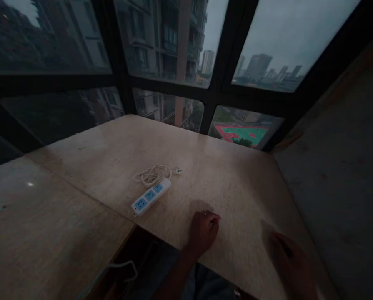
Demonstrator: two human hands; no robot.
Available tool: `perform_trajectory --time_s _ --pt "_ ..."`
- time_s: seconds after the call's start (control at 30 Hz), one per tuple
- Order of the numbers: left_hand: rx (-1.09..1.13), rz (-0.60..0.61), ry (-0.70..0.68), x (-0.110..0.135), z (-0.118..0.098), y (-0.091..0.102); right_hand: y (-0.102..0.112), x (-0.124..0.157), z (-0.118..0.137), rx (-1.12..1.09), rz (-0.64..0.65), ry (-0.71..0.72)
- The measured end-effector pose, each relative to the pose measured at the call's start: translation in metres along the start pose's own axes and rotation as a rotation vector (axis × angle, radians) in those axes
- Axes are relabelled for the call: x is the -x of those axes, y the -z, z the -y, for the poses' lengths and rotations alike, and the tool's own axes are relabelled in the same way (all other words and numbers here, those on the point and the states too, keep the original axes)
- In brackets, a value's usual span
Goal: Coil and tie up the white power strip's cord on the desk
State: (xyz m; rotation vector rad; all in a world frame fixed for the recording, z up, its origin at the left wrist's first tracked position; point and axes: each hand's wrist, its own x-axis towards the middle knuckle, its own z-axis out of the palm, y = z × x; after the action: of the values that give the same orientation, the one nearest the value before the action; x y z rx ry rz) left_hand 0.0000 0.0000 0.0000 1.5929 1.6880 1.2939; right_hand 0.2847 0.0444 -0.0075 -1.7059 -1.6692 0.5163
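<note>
My left hand (204,229) rests near the front edge of the stone-look counter (236,191). Its fingers are curled in toward the thumb, and nothing shows in them. Farther right, my right hand (291,260) is low over the counter by the wall. A dark gap parts its fingers, which look empty, though the hand is in deep shadow. Left of and beyond my left hand lies a white power strip (151,196) with blue socket faces, apart from both hands. Its white cord (153,173) is loosely coiled behind it, with the plug (178,170) at the right of the coil.
Dark-framed windows (216,93) border the counter's far side. A grey wall (336,166) rises along the right. At the counter's front is a dark recess (133,246), where a pale cable (123,264) hangs. A seam crosses the counter on the left.
</note>
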Motion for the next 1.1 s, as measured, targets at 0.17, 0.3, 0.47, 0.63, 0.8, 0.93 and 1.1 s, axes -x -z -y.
perform_trajectory --time_s 0.17,0.3,0.47,0.63,0.8,0.93,1.1 --pt "0.046 -0.012 0.038 0.001 -0.002 -0.001 0.003 -0.002 0.007 0.008 0.048 -0.088" --pt "0.198 -0.084 0.113 0.0 0.001 0.0 0.007 -0.003 0.017 0.017 0.072 -0.148" --pt "0.242 -0.197 0.139 -0.013 0.01 0.035 0.013 -0.003 0.021 -0.002 0.089 -0.174" --pt "-0.256 -0.454 0.054 -0.046 0.014 0.11 0.012 -0.006 0.013 -0.008 0.105 -0.164" --pt "-0.832 -0.331 0.189 -0.077 0.027 0.171 0.009 -0.004 0.006 -0.061 0.134 -0.153" --pt "-1.015 -0.042 0.358 -0.088 0.042 0.188 0.009 -0.001 0.005 -0.112 0.166 -0.145" --pt "-1.084 0.104 0.47 -0.093 0.036 0.183 0.009 -0.003 0.008 -0.076 0.149 -0.14"
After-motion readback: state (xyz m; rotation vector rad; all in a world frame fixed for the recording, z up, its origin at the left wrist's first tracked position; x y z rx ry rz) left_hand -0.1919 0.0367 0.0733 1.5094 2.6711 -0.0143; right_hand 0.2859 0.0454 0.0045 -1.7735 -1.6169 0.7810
